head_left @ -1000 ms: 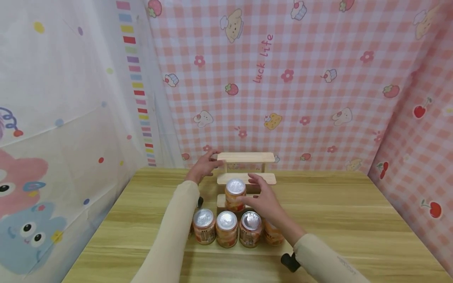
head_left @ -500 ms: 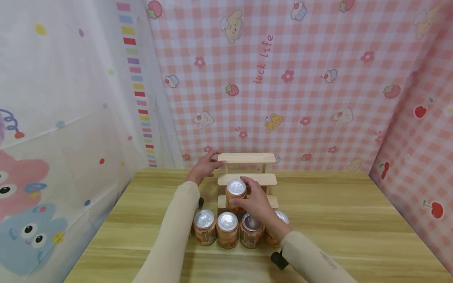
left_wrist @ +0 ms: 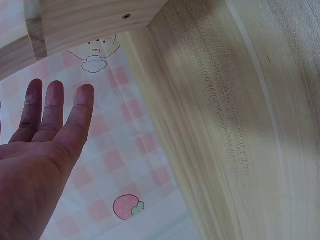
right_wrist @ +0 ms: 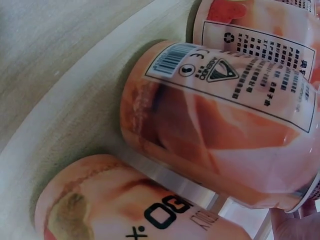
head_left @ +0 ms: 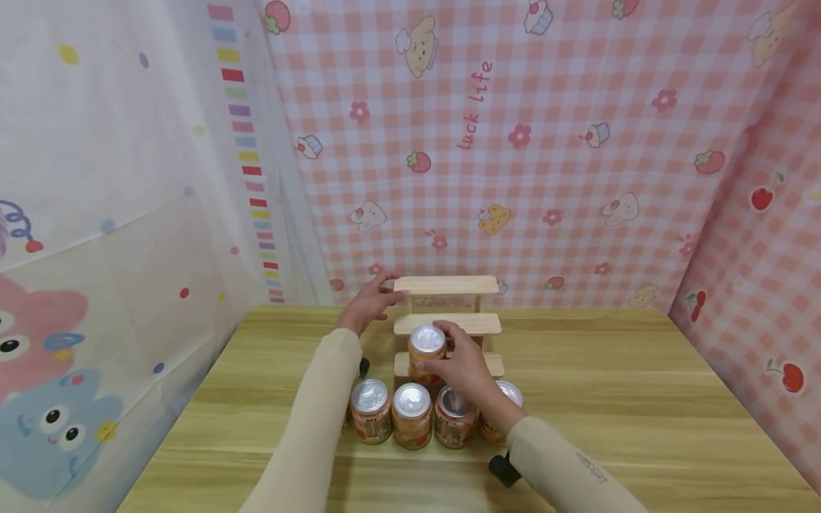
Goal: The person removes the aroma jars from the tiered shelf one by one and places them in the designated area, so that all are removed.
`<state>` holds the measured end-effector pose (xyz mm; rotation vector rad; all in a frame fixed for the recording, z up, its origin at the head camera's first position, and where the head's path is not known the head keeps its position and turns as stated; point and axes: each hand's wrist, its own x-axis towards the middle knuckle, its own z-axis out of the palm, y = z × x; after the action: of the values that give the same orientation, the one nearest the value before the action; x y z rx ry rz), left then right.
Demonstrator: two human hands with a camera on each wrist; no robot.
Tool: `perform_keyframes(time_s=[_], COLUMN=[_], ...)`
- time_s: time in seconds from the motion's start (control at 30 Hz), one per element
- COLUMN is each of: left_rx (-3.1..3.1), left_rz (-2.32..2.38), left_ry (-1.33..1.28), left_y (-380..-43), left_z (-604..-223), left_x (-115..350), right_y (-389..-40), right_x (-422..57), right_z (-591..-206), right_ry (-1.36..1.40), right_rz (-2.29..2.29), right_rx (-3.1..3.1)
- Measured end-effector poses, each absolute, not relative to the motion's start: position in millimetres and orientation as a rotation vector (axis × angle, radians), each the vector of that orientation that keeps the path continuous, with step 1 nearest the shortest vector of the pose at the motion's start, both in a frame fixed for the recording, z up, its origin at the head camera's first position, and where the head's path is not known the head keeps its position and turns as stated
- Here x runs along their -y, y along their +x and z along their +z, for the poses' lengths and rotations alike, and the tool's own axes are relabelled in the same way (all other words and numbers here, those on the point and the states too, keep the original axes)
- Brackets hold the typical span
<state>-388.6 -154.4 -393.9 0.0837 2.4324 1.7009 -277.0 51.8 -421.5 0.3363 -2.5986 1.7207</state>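
Observation:
A three-step wooden rack (head_left: 447,285) stands at the back of the table. On its lowest step is a jar (head_left: 427,339) of orange contents with a silver lid. My right hand (head_left: 465,362) holds this jar from the right, thumb in front and fingers behind. In the right wrist view only a bit of that hand (right_wrist: 292,225) shows, at the lower right corner. My left hand (head_left: 370,304) is at the left end of the top step, fingertips right by the board. The left wrist view has its fingers (left_wrist: 52,107) straight, below a rack board (left_wrist: 95,25).
Several similar jars stand in a row before the rack, among them one jar (head_left: 412,415) in the middle and another jar (head_left: 370,412) to its left. A labelled jar (right_wrist: 225,125) fills the right wrist view. Pink checked cloth (head_left: 513,178) hangs behind the wooden table (head_left: 609,399).
My right hand has moved left onto the jar on the lowest step and closed its fingers round it. The left hand stays at the rack's top step.

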Motion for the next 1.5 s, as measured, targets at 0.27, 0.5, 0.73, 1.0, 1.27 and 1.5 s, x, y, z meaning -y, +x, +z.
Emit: perform_keyframes(time_s=[0.27, 0.5, 0.73, 1.0, 1.27, 1.5], left_rx=[-2.446, -2.419, -2.423, -2.412, -2.398, -2.414], left_rz=[1.699, 1.717, 1.717, 1.714, 1.713, 1.699], left_ry=[0.087, 0.075, 0.091, 0.112, 0.124, 0.117], left_y=[-392, -392, -392, -393, -391, -390], left_z=[-395, -396, -397, -397, -395, -395], left_x=[154, 155, 156, 156, 155, 155], right_y=[-274, -273, -277, -281, -282, -280], right_x=[-52, -62, -84, -109, -132, -154], right_z=[-409, -394, -383, -375, -373, -376], right_ry=[0.298, 0.371, 0.372, 0.350, 0.305, 0.262], right_rz=[1.793, 1.826, 1.770, 1.702, 1.684, 1.664], right_rx=[2.560, 2.502, 2.507, 2.525, 2.536, 2.548])
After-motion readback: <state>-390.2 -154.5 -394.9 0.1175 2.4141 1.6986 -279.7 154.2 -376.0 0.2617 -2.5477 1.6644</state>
